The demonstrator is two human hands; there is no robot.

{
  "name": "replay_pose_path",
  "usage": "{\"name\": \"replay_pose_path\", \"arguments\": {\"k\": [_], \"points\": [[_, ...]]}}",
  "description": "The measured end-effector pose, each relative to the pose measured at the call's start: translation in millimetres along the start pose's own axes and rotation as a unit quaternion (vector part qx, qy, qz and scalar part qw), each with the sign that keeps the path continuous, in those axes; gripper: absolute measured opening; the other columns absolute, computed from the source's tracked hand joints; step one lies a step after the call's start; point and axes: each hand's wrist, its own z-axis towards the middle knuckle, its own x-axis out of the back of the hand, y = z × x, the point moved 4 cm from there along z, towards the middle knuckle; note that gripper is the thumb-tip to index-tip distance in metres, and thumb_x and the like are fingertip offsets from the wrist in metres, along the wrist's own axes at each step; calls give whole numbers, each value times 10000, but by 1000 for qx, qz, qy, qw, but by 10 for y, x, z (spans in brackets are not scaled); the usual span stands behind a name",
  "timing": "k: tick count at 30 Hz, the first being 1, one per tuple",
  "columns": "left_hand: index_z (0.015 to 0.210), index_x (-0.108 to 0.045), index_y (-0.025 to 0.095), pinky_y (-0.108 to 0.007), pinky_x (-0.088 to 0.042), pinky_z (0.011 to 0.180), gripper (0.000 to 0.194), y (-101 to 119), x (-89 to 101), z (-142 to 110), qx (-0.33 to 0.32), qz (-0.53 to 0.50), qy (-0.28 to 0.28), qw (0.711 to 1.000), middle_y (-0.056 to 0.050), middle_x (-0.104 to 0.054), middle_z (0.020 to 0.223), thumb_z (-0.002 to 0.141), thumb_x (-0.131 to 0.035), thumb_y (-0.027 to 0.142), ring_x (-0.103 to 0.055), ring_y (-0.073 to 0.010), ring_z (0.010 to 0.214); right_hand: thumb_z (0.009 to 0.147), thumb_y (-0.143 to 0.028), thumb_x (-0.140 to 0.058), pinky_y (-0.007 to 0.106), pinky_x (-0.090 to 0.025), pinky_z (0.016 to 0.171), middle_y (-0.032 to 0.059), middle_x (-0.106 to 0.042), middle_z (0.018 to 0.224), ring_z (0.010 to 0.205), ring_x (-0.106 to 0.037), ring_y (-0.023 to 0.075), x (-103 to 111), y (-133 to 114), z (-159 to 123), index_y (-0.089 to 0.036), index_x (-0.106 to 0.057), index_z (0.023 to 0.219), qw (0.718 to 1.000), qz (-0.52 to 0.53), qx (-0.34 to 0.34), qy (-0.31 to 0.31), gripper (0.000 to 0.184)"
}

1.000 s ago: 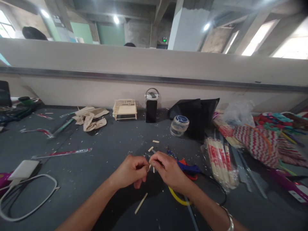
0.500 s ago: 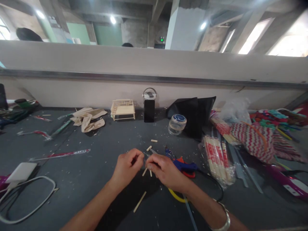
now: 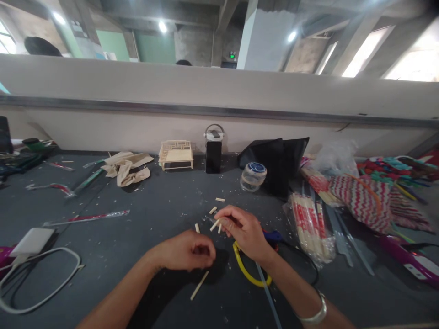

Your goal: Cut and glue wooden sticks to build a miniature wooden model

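Note:
My right hand (image 3: 243, 229) pinches a short pale wooden stick (image 3: 215, 225) between thumb and fingertips. A second small stick piece (image 3: 220, 229) shows right beside those fingertips; whether it is held too I cannot tell. Lower and to the left, my left hand (image 3: 191, 250) is closed with curled fingers over the dark tabletop, slightly blurred, and what it holds, if anything, is hidden. Just behind its knuckles a short stick (image 3: 197, 228) pokes up. A longer wooden stick (image 3: 199, 286) lies below the left hand. Two small wood pieces lie beyond the hands, one of them a little block (image 3: 213, 210).
A small wooden bench model (image 3: 176, 155) and a phone (image 3: 213, 157) stand at the back. A blue-lidded jar (image 3: 253, 176), a yellow ring-shaped handle (image 3: 243, 269), a blue tool (image 3: 273, 236) and bagged sticks (image 3: 308, 224) are to the right. A white cable (image 3: 37, 312) loops at left.
My hands, close together before, have parted. The left has moved down and turned over; the right has lifted slightly and tilted, showing the stick at its fingertips.

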Motion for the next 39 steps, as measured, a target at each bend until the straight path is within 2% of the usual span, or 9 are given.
{"name": "replay_pose_path", "arguments": {"k": [2, 4, 6, 9, 16, 23, 28, 32, 39], "points": [[900, -618, 175, -158, -383, 407, 169, -1, 43, 29, -10, -105, 79, 991, 18, -608, 668, 757, -597, 261, -528, -76, 472, 899, -271, -505, 204, -443, 561, -13, -623, 724, 578, -557, 93, -7, -6, 5, -212, -650, 893, 1000, -21, 0, 0, 157], [924, -613, 156, -212, -477, 477, 194, 17, 69, 46, -31, -224, 125, 966, -39, -656, 757, 778, -588, 282, -620, -130, 581, 888, -260, -525, 213, -452, 609, -5, -661, 772, 659, -596, 111, -21, -11, 13, -218, -662, 875, 999, -38, 1, 1, 143], [939, -631, 130, -287, -536, 584, 238, 41, 66, 54, -40, -303, 131, 943, -104, -692, 832, 807, -578, 321, -673, -194, 707, 882, -244, -536, 220, -456, 655, -7, -681, 793, 727, -620, 123, -33, -4, 18, -223, -666, 864, 999, -42, 0, 10, 133], [935, -654, 106, -324, -551, 615, 256, 56, 45, 56, -29, -351, 128, 927, -151, -714, 875, 809, -589, 319, -692, -240, 762, 876, -234, -546, 229, -462, 680, -8, -689, 801, 751, -633, 131, -44, 35, 15, -222, -661, 870, 999, -37, -11, 29, 116], [933, -674, 108, -285, -555, 573, 286, 5, 6, 86, -29, -384, 140, 912, -137, -695, 921, 795, -645, 357, -683, -218, 772, 860, -219, -570, 241, -456, 688, -1, -675, 825, 780, -618, 138, -64, 57, 2, -227, -670, 857, 998, -42, 6, 49, 100], [862, -670, 102, -270, -550, 577, 278, -14, -88, 118, -36, -430, 90, 897, -131, -669, 927, 784, -665, 369, -663, -199, 781, 854, -232, -583, 275, -470, 733, 9, -665, 822, 796, -613, 151, -114, 12, -9, -232, -686, 821, 997, -16, 32, 64, 109], [812, -664, 117, -213, -481, 462, 238, 15, -48, 112, -53, -419, 124, 898, 13, -540, 636, 773, -682, 351, -512, -65, 473, 886, -262, -541, 263, -479, 735, 6, -679, 833, 784, -627, 144, -114, 61, -26, -245, -692, 953, 997, 11, 7, 82, 165], [833, -671, 113, -209, -462, 459, 232, 6, 5, 107, -55, -418, 147, 895, 12, -552, 636, 763, -693, 334, -510, -62, 462, 889, -306, -538, 258, -483, 679, 20, -698, 865, 758, -635, 152, -52, 115, -9, -236, -688, 989, 995, 15, -30, 99, 193], [794, -673, 111, -219, -483, 467, 184, -46, 17, 112, -46, -418, 166, 892, -19, -612, 678, 738, -714, 281, -556, -85, 496, 833, -250, -614, 252, -466, 686, 19, -684, 849, 796, -622, 152, -113, 71, 8, -225, -703, 875, 999, -5, 2, 44, 102]]}}
